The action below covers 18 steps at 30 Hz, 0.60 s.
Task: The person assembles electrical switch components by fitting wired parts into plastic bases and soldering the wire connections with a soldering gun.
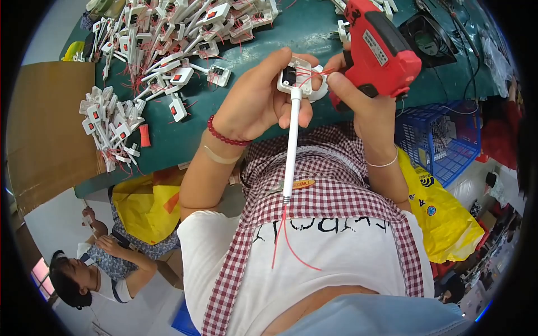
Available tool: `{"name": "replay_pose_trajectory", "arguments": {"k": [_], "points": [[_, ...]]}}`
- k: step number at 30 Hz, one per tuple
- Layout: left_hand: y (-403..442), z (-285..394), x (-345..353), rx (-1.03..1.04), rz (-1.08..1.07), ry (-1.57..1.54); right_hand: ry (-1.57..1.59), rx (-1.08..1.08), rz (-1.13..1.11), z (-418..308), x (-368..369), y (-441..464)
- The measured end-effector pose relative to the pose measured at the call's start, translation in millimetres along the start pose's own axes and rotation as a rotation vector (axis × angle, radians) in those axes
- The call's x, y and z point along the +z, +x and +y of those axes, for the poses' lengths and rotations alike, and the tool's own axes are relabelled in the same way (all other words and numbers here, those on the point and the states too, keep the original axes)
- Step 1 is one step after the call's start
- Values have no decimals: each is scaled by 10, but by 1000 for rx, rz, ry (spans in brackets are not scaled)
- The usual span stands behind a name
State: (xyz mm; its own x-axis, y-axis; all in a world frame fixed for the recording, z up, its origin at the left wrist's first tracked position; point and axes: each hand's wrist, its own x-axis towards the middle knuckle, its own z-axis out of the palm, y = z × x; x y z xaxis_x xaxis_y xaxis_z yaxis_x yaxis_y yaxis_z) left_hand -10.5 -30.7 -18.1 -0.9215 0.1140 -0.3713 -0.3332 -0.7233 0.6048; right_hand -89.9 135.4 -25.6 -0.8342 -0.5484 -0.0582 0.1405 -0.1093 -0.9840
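My left hand point(262, 92) is closed around a small white plastic switch housing point(303, 84), its open side facing me. A black switch point(289, 75) and thin red wires show inside. From the housing a white tube point(291, 145) points toward my body, with two red wires point(283, 235) hanging from its threaded metal end. My right hand point(358, 98) is closed, thumb and finger pinching red wires point(322, 71) at the housing's right side. A red and black handheld tool point(376, 47) sits in that hand; its kind and tip are not clear. A white rounded part shows behind the housing.
Many similar white switch pieces point(168, 50) are heaped on the green table point(305, 33), with a smaller pile point(109, 120) at left. A black square device point(428, 36) and cables lie at right. A blue basket point(443, 140) stands below. Another person point(98, 274) sits at lower left.
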Motion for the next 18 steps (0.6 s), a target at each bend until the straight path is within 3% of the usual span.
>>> {"name": "replay_pose_trajectory", "arguments": {"k": [2, 8, 18], "points": [[-10, 11, 12, -31, 26, -10, 26, -105, -97, -51, 31, -3], [19, -44, -78, -72, -102, -178, -47, -128, -44, 21, 13, -2], [44, -63, -36, -164, -110, -368, -102, -142, 57, 71, 49, 35]]}}
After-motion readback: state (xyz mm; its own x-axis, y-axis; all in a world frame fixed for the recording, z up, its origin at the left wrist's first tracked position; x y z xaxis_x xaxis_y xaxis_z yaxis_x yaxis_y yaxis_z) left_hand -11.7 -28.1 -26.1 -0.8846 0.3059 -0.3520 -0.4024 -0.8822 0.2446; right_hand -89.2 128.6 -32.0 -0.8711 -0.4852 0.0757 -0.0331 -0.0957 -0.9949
